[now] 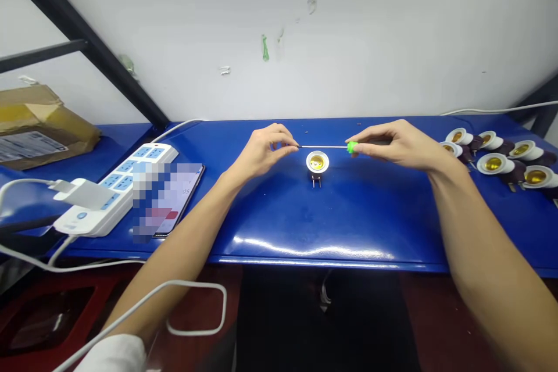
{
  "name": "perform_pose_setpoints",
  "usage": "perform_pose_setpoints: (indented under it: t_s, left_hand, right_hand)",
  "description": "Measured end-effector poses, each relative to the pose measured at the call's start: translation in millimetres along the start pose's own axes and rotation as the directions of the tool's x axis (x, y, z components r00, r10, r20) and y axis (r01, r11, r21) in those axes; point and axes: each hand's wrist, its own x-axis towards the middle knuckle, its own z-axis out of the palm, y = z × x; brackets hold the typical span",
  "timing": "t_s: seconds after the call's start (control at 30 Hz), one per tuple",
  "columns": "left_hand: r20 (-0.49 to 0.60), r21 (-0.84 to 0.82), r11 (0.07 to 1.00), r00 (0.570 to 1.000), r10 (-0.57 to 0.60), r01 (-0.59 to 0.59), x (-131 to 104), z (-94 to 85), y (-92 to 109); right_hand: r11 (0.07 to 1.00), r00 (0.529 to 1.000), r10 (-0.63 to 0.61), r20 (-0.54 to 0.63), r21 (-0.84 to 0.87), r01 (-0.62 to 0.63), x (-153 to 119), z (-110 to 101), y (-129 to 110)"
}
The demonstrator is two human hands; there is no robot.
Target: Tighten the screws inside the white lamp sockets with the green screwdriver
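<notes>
A thin screwdriver (325,146) with a bright green handle is held level above the blue table. My left hand (271,150) pinches its dark tip between thumb and fingers. At the other end, the thumb and fingers of my right hand (386,142) are closed on the green handle. Just below the shaft, between both hands, a socket adapter (317,162) with a white rim, brass-coloured inside and dark body lies on the table, its two metal prongs pointing toward me. Neither hand touches the adapter.
Several similar socket adapters (493,163) lie at the right of the blue table (331,221). On the left are a white power strip (98,209) with a plugged-in charger, a phone (174,200) and a cardboard package (39,128). A white cable loops over my left forearm.
</notes>
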Motion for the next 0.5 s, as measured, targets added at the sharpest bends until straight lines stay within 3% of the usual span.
perform_pose_setpoints:
  t_s: [0.5]
  left_hand:
    - [0.031, 0.024, 0.998, 0.998, -0.052, 0.051, 0.6, -0.4, -3.1]
  right_hand:
    - [1.0, 1.0, -0.02, -0.001, 0.014, 0.02, 1.5, 2.0, 2.7]
